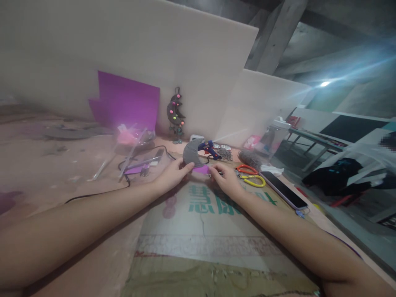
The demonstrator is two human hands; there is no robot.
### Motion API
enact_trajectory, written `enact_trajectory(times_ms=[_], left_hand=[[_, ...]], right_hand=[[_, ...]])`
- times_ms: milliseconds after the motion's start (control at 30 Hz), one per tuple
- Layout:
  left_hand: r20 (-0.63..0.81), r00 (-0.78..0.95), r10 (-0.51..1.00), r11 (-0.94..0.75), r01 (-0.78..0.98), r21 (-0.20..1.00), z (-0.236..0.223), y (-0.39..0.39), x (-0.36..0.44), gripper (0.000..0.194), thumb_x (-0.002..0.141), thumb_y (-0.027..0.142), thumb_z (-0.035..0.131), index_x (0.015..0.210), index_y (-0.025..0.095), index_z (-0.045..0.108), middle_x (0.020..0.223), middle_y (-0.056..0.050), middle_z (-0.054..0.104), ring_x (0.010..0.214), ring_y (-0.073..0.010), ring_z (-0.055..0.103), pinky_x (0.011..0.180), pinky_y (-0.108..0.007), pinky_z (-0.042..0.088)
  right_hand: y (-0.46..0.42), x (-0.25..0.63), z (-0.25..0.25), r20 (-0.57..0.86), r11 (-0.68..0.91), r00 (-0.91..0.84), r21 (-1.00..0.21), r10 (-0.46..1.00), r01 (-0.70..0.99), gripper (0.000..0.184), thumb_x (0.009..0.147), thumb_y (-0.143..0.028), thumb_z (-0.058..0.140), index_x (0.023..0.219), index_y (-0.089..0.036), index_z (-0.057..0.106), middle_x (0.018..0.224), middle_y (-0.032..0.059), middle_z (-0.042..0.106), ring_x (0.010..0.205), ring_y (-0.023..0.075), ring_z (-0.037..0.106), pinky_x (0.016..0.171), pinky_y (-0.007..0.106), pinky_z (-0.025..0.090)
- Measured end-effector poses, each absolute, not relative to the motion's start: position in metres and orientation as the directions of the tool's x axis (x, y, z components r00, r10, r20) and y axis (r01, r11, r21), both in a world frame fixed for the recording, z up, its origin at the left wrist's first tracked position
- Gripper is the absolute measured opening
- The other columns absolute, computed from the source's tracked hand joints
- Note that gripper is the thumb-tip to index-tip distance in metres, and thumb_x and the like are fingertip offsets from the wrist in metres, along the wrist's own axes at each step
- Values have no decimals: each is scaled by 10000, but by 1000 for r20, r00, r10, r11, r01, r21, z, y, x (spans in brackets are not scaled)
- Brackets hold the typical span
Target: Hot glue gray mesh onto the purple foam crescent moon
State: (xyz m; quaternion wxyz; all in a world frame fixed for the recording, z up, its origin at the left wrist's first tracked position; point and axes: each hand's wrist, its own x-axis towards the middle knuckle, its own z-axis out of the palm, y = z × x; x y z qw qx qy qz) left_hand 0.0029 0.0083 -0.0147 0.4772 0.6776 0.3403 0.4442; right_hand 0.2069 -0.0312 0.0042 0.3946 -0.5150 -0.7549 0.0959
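Note:
My left hand (177, 171) grips a grey crescent-moon piece (191, 154), which looks like felt, with the thumb pressed along its lower edge. Below the crescent a small bright purple piece (201, 169) shows between my two hands. My right hand (227, 179) has its fingers closed at the right edge of this purple piece; the fingertips are small and partly hidden. Just behind the crescent lies a blue glue gun (210, 149). Both hands are above a printed cardboard sheet (198, 243).
Pliers with red handles (246, 169), yellow-handled pliers (256, 181) and a phone (284, 189) lie at right. A decorated crescent ornament (176, 113) and a purple sheet (130, 101) stand against the white board. Glue sticks (133, 154) and a black cable (95, 194) are at left.

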Motion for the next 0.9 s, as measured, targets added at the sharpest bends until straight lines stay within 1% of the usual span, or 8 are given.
enact_trajectory(times_ms=[133,300,467,600,700,800,900], left_hand=[[316,396,862,-349,12,937,-11,6,3,273,803,389,593,944,157,566,763,11,568,550,-95,497,486,-208,383],[295,421,858,-321,-9,947,-16,11,4,180,825,336,555,849,161,519,660,33,525,515,-87,492,491,-203,389],[259,431,864,-269,-39,962,-22,16,6,130,843,288,521,899,171,511,635,49,495,483,-73,475,464,-186,363],[267,403,875,-272,-46,961,-21,16,5,191,826,247,535,995,160,543,702,26,537,508,-74,490,481,-191,381],[294,401,868,-310,-27,950,-19,13,4,247,801,267,591,1017,149,571,736,1,578,551,-88,511,505,-198,398],[294,413,862,-319,-8,948,-17,11,2,284,779,311,635,1005,148,584,709,-1,591,548,-94,511,498,-197,390],[233,439,868,-266,14,964,-18,11,2,296,796,363,618,1007,161,570,635,22,559,514,-95,500,475,-194,374]], right_hand=[[-31,208,5,511,443,-128,-562,850,699,274,906,-335,469,684,-203,561,573,-22,558,553,137,511,570,245,369],[-33,207,6,539,465,-138,-536,831,705,270,914,-335,465,698,-198,551,583,-25,555,568,130,514,585,234,373],[-33,207,6,557,474,-135,-526,819,706,272,919,-330,465,701,-188,543,581,-30,540,568,120,503,588,224,367],[-33,208,6,566,476,-125,-530,815,702,272,922,-329,463,702,-189,539,599,-26,557,598,124,521,607,224,375],[-34,208,7,572,476,-119,-530,812,701,266,921,-331,468,708,-190,542,604,-25,561,603,127,523,611,227,377],[-35,208,7,574,480,-119,-533,810,697,255,920,-326,470,717,-190,546,601,-26,560,599,128,522,613,229,378],[-36,208,8,581,486,-120,-529,805,695,257,921,-324,469,716,-189,546,605,-23,562,610,130,526,619,231,380]])
